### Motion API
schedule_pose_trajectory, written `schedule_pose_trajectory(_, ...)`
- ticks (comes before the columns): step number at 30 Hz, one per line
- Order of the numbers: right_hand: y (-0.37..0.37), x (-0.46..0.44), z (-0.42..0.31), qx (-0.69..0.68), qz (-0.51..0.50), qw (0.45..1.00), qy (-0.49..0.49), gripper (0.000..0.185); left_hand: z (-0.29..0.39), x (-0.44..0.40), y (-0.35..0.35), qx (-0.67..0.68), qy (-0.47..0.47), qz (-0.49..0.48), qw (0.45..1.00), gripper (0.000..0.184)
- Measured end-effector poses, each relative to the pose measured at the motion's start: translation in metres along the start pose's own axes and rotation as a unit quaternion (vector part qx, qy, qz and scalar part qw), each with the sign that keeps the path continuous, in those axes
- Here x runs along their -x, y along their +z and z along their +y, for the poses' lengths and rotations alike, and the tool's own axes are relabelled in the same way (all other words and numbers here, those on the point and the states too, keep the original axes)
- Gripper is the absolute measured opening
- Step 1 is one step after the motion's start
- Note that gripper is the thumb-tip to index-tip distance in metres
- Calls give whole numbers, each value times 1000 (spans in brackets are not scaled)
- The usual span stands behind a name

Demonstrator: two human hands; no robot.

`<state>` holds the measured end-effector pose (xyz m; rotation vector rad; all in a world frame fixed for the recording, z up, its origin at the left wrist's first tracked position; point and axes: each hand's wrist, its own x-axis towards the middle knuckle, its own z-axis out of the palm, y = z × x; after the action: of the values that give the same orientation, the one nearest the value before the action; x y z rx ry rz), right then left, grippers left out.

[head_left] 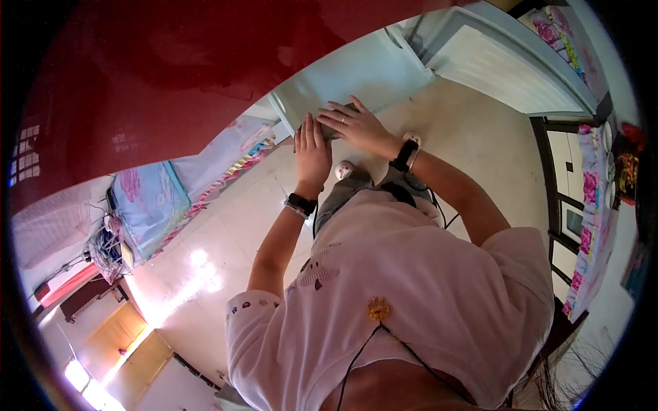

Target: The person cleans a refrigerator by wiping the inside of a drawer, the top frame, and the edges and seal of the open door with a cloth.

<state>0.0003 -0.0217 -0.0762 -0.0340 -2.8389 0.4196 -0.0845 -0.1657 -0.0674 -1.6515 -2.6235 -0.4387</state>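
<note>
Both hands meet over the rim of a pale, translucent bin or drawer point(363, 68). A small dark grey, cloth-like piece point(331, 131) shows between and under the fingers; most of it is hidden. My left hand point(312, 152), with a dark watch on its wrist, has its fingers bent over the piece's left side. From the right, my right hand point(362, 129) lies over the same piece, its fingers stretched across it and a ring on one finger. The thumbs are out of sight, but both hands appear to grip the piece.
A large glossy red panel point(151, 89) spans the upper left, close to the camera. An open pale door point(504, 68) stands at upper right. Patterned cloth point(151, 202) covers furniture at left, with tangled cables point(106, 248) beside it. Pale tiled floor point(473, 140) lies below.
</note>
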Motion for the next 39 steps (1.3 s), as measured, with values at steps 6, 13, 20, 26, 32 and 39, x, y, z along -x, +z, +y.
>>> schedule_pose_trajectory(6,-30,29,51,31,6,999,-10,47,52,-33,25,-18,12,20,1000,62)
schedule_pose_trajectory(13,-76,67,129,55,-54,997,-7,47,128,-87,54,-7,5,13,1000,73)
schedule_pose_trajectory(20,-99,98,179,44,-81,994,66,53,182,-127,77,2,24,-2,1000,77)
schedule_pose_trajectory(26,-86,101,177,4,-45,994,96,50,177,-129,71,3,38,-6,999,75)
schedule_pose_trajectory(32,-79,84,150,91,-77,990,81,52,143,-111,61,52,73,-16,996,70)
schedule_pose_trajectory(39,-44,42,81,67,-81,994,13,54,70,-49,39,29,37,23,999,65)
